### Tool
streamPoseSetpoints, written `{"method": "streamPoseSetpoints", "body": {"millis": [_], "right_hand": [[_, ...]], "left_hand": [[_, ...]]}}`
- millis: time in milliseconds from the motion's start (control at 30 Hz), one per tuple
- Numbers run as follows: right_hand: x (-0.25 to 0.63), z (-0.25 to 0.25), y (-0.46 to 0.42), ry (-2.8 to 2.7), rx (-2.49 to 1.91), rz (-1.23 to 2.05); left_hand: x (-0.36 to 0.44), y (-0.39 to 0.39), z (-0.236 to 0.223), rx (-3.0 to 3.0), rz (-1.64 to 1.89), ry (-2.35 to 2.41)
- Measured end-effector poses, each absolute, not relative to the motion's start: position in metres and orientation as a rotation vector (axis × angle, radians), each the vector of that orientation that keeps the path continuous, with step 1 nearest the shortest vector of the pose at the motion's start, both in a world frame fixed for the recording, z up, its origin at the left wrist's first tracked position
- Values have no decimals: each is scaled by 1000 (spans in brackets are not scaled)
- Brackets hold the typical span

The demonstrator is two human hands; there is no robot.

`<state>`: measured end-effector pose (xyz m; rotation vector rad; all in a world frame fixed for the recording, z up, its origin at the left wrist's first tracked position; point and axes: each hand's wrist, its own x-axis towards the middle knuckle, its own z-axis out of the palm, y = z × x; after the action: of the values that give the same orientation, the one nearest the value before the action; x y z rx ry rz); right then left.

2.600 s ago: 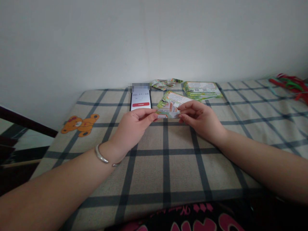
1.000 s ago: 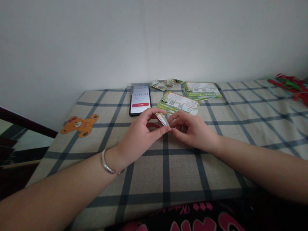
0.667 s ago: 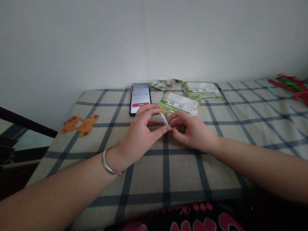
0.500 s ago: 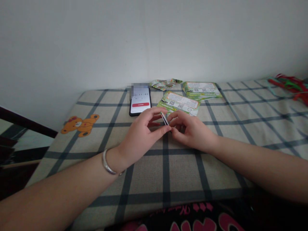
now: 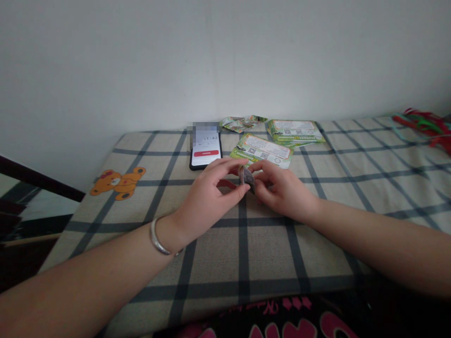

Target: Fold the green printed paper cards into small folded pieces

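My left hand (image 5: 216,188), with a silver bangle on its wrist, pinches a small folded piece of paper (image 5: 247,178) between thumb and fingers. My right hand (image 5: 276,188) grips the same piece from the other side, fingers bent and thumb against its lower edge. A greyish face of the paper shows between the hands; fingers hide the rest. Just beyond my fingertips lies a printed green-and-white leaflet (image 5: 268,151) on the checked tablecloth (image 5: 218,267).
A phone (image 5: 206,157) showing a running timer lies behind my left hand. At the back are folded paper pieces (image 5: 243,123) and a stack of leaflets (image 5: 296,130). An orange bear figure (image 5: 118,183) is at left, and a red and green tangle (image 5: 430,129) at far right.
The folded paper has opened or turned between my fingers, so a wider greyish face shows instead of a thin edge. My right fingers have shifted slightly. The timer has advanced.
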<state>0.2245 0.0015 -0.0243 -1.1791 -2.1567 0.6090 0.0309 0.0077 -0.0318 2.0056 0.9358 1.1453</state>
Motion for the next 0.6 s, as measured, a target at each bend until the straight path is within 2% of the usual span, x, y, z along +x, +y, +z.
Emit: {"method": "streamPoseSetpoints", "body": {"millis": [600], "right_hand": [[225, -22, -1, -2155, -1274, 383]], "left_hand": [[33, 11, -35, 1855, 1096, 892]]}}
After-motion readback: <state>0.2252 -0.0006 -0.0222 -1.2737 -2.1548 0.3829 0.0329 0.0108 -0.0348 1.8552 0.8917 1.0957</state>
